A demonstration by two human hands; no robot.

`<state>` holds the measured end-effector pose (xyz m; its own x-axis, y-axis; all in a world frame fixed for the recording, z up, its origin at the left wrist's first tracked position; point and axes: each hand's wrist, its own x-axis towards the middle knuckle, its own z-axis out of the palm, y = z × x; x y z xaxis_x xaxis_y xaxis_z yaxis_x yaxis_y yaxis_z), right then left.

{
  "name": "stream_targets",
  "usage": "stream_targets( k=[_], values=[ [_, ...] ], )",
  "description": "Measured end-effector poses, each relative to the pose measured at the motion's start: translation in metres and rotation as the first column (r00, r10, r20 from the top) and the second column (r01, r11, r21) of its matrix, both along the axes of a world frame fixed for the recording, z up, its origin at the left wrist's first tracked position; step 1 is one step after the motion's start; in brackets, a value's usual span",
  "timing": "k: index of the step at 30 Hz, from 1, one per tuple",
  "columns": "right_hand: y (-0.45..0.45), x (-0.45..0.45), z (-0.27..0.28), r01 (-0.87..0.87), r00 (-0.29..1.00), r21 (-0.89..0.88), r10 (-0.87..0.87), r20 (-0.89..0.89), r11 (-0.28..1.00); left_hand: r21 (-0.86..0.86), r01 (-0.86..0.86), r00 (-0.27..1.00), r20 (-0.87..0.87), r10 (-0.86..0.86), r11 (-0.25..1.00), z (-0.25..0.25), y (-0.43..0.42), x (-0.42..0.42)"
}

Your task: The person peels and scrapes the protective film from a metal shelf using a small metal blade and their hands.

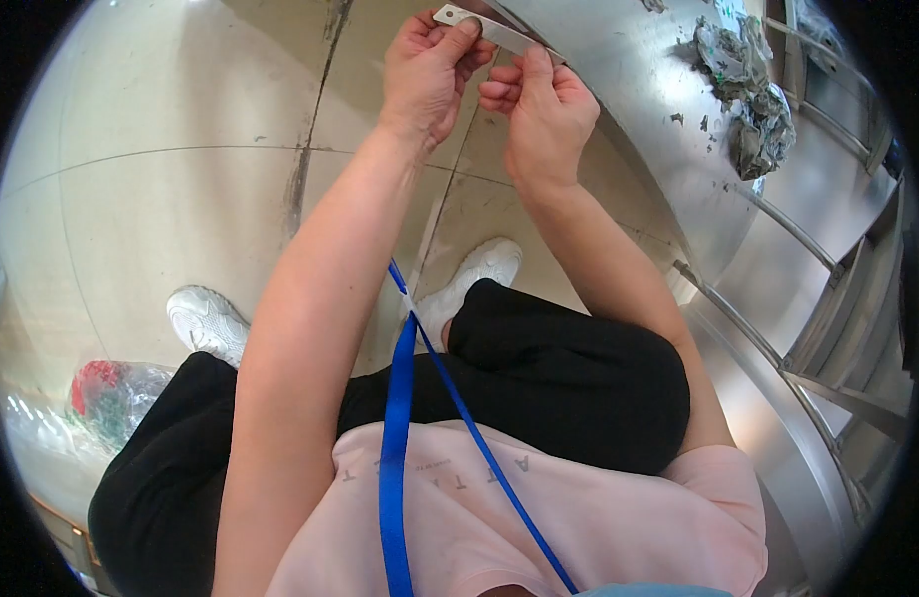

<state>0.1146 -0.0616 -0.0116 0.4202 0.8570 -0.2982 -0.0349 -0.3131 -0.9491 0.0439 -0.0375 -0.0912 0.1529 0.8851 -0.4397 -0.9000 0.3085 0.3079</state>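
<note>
A narrow, flat whitish strip (507,38) with a small hole at its left end is held at the top of the view. My left hand (427,85) pinches it near the holed end, thumb on top. On the strip's other end is my right hand (551,114), its thumb pressed against the strip and its fingers curled beneath. Both hands are beside the edge of a shiny metal surface (639,75). Part of the strip is hidden by my fingers.
Crumpled grey, dirty material (753,95) lies on the metal surface at the upper right. Metal bars (818,373) run down the right side. A clear plastic bag with something red (111,398) sits on the tiled floor (111,229). A blue strap (397,448) hangs between my arms.
</note>
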Motion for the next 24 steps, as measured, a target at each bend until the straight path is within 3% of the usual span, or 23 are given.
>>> stream_targets(
  k=[2, 5, 8, 14, 17, 24],
  values=[
    [0.0, -0.002, -0.002, 0.016, 1.0, 0.033, -0.016, 0.004, 0.999, -0.033, -0.008, 1.0, 0.016, 0.008, 0.999, 0.001, 0.0, 0.0],
    [0.0, -0.003, -0.002, 0.019, 0.999, 0.029, -0.02, 0.029, 0.999, 0.074, 0.001, 1.0, 0.024, -0.003, 0.997, -0.004, 0.004, -0.003],
    [0.001, -0.005, -0.003, 0.023, 0.999, 0.029, -0.024, 0.046, 0.999, 0.0, 0.01, 1.0, -0.002, -0.01, 1.0, 0.008, 0.003, -0.003],
    [0.003, -0.01, 0.001, 0.05, 0.997, 0.005, -0.05, 0.064, 0.999, -0.007, 0.005, 0.998, 0.065, -0.004, 1.0, 0.01, 0.003, -0.006],
    [0.003, -0.012, 0.004, 0.074, 0.996, -0.017, -0.073, 0.041, 0.997, 0.004, 0.0, 0.999, -0.037, 0.0, 1.0, 0.013, 0.003, -0.005],
    [0.003, -0.015, 0.002, 0.084, 0.996, 0.005, -0.084, 0.03, 0.996, 0.013, -0.019, 1.0, 0.003, 0.019, 1.0, 0.014, 0.003, -0.008]
  ],
)
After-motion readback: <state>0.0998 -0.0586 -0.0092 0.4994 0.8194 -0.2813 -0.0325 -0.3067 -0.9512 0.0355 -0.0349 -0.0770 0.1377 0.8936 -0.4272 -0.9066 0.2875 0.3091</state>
